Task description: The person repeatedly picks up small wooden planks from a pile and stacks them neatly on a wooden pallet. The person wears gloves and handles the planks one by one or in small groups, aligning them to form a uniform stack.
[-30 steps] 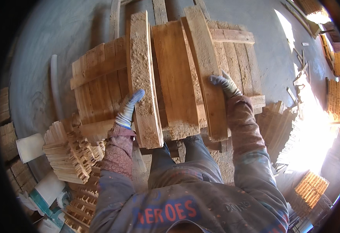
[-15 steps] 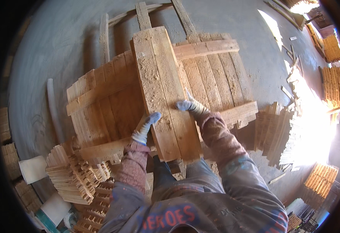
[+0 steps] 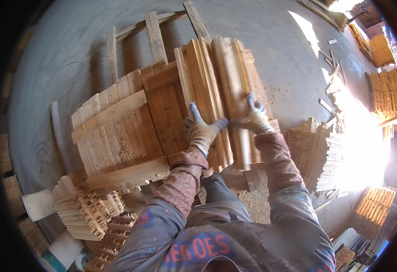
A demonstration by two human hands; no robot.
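Note:
Two packs of long wooden boards stand side by side on a plank platform in front of me, a narrow gap between them. My left hand point(image 3: 205, 131), in a grey-blue work glove, rests on the left pack of boards point(image 3: 201, 72) with thumb and fingers spread wide across it. My right hand point(image 3: 255, 119), gloved alike, grips the right pack of boards point(image 3: 228, 61), thumb over its top and fingers at its right side. Motion smears this pack and part of that hand. Beneath lies the plank platform point(image 3: 110, 143) with crosspieces and sawdust.
A slatted wooden frame point(image 3: 154, 36) lies on the grey floor beyond the platform. Stacked slats stand at the lower left point(image 3: 78, 208) and right point(image 3: 314, 152). A pale tube point(image 3: 57, 131) lies left. Scrap wood and more stacks point(image 3: 388, 93) line the sunlit right side.
The wide, sawdust-covered pair of boards has parted and tipped into two packs showing their edges, further right. Both hands have moved right and farther up over the boards.

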